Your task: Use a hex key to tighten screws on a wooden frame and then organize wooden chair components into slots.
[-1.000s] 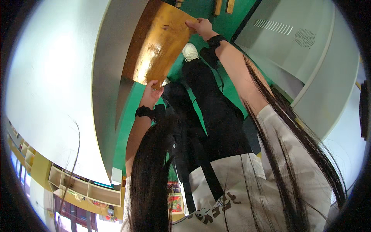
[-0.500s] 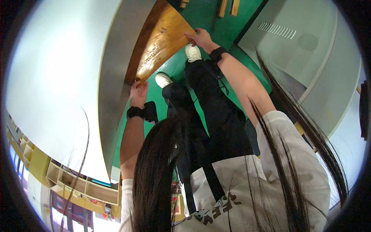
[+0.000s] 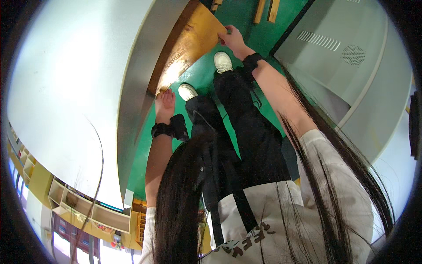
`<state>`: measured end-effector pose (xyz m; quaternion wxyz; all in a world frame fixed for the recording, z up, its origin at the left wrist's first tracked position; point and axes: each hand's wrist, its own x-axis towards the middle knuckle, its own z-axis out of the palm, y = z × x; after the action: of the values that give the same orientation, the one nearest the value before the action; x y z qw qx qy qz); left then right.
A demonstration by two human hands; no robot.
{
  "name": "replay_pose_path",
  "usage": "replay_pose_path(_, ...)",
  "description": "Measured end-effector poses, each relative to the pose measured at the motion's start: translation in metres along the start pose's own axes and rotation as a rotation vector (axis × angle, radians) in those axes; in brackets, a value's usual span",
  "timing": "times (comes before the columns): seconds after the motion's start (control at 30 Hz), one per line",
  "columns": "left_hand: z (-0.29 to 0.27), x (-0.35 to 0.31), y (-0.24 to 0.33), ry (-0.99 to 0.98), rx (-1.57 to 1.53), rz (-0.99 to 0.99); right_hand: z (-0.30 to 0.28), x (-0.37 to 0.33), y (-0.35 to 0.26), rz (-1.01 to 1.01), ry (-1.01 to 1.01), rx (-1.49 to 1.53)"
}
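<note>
A varnished brown wooden board (image 3: 195, 37), its kind not fully shown, juts out from beneath the white table (image 3: 79, 88). My right hand (image 3: 233, 42) pinches its far right corner between thumb and fingers. At the board's near corner is my left hand (image 3: 165, 105), palm showing and fingers stretched out, with the fingertips against or just beside the edge. The underside of the board is hidden, and so is the part beneath the table.
Green floor (image 3: 250, 57) lies around my white shoes (image 3: 223, 62). A grey metal cabinet (image 3: 325, 61) with vent slots stands on the right. Wooden legs (image 3: 266, 11) show at the far top. Low shelves (image 3: 92, 209) are at the lower left.
My left hand has shifted slightly right and its fingers have straightened at the board's corner. The right hand stays on its corner, and the whole view has shifted a little.
</note>
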<state>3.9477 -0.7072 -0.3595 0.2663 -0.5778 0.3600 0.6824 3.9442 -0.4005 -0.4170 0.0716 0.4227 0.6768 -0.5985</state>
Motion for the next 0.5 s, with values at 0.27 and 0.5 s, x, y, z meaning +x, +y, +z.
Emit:
replay_pose_path(0.27,0.004,-0.002,0.013,-0.176,-0.236,0.068,0.026,0.037,-0.053,-0.2,0.06,-0.167)
replay_pose_path(0.5,0.004,0.021,0.032,-0.944,-0.445,0.061,0.041,0.039,-0.075,-0.305,0.044,-0.23)
